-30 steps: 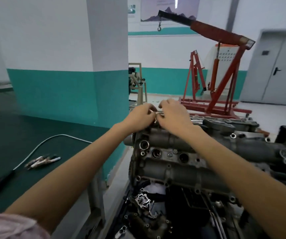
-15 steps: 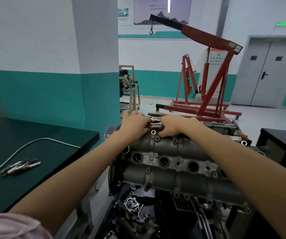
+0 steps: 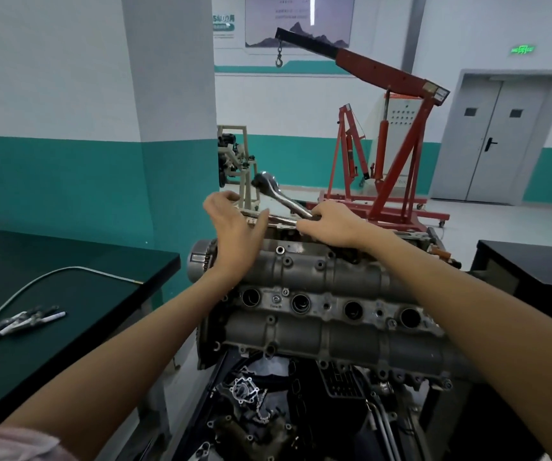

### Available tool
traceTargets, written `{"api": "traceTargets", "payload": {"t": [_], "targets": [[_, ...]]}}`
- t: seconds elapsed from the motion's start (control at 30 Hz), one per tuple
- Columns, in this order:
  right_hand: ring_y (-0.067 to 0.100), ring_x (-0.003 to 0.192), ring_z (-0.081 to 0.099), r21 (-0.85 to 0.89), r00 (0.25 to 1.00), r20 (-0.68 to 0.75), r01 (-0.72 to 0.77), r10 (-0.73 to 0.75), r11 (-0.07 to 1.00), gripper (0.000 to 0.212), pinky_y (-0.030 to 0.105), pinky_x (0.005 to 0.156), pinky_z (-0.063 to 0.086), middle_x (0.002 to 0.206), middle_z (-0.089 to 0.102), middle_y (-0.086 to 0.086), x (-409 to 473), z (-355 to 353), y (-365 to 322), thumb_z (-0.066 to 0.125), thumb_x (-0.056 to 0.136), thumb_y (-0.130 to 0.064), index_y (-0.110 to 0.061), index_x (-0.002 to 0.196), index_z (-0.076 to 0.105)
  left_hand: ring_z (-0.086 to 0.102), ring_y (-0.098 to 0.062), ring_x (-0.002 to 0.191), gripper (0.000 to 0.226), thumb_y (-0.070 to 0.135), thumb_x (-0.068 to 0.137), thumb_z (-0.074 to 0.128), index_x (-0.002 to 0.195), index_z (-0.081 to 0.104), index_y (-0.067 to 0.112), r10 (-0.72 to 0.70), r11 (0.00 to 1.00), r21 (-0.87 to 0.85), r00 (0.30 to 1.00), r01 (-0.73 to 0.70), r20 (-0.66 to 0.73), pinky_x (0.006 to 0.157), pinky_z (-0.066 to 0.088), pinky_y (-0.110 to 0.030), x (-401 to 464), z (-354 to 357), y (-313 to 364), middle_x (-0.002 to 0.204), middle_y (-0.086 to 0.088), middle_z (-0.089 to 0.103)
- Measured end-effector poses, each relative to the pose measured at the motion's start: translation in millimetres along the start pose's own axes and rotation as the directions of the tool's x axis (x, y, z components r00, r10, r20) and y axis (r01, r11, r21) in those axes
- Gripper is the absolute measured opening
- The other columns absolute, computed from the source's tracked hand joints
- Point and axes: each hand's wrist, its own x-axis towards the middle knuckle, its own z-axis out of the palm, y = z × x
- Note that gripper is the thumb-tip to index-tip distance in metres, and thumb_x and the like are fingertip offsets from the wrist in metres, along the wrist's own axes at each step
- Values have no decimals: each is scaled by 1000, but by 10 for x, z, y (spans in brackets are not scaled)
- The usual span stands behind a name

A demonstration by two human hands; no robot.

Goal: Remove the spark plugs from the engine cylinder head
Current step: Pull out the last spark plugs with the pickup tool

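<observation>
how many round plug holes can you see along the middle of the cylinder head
4, in a row between the two cam housings of the cylinder head: far left, second, third, far right. None looks hidden by the arms.

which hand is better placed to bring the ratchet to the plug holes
Right. The right hand already grips the ratchet by its handle, above the cylinder head. The left hand hovers open, holding nothing.
</observation>
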Motion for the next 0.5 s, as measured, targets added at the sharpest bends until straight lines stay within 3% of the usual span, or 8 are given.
{"api": "traceTargets", "payload": {"t": [0.07,0.1,0.17,0.23,0.3,0.4,0.5], "targets": [[13,55,50,206,999,4,-41,41,978,27,27,57,40,58,57,-1,-57,-10,-69,52,83,-33,-12,66,58,42,-26,98,43,29,85,64,106,47,-4,64,994,76,985,-77,157,93,32,-29,16,-34,17,104,-15,44],[14,56,52,292,998,22,-59,55,954,25,27,58,42,59,59,-1,-81,-3,-104,52,82,-30,-11,70,59,45,-27,102,40,34,87,60,106,50,0,170,960,177,952,-219,255,100,29,-33,5,-64,9,103,-12,49],[15,60,57,429,996,63,-86,65,899,21,27,59,46,62,63,2,-116,37,-148,51,83,-26,-8,74,59,50,-30,109,34,32,89,57,105,55,3,393,793,299,821,-531,415,109,21,-41,-8,-124,8,103,-12,57],[13,58,60,486,996,73,-87,59,870,19,24,55,48,64,62,6,-147,86,-177,50,84,-23,-8,73,54,57,-34,94,25,24,89,60,99,57,1,511,657,274,682,-702,523,95,38,-45,46,-200,68,94,-15,61],[17,57,54,436,997,57,-74,55,897,20,26,54,42,65,56,11,-181,122,-217,48,85,-23,-8,72,49,59,-35,83,23,21,91,59,97,58,-1,529,590,227,584,-775,616,75,45,-42,104,-304,135,90,-17,62],[8,48,56,429,997,71,-27,-5,903,22,17,49,44,56,63,-1,-255,187,-299,45,89,-19,-8,70,50,63,-31,68,21,16,83,69,94,60,1,565,471,205,472,-858,677,50,44,-34,147,-484,99,82,-14,65],[7,56,62,466,986,151,-6,-73,885,19,23,58,51,79,72,8,-300,209,-365,44,90,-14,-9,77,57,61,-30,58,22,15,84,68,100,58,2,520,408,220,424,-886,742,38,32,-30,149,-596,14,83,-13,65]]}}
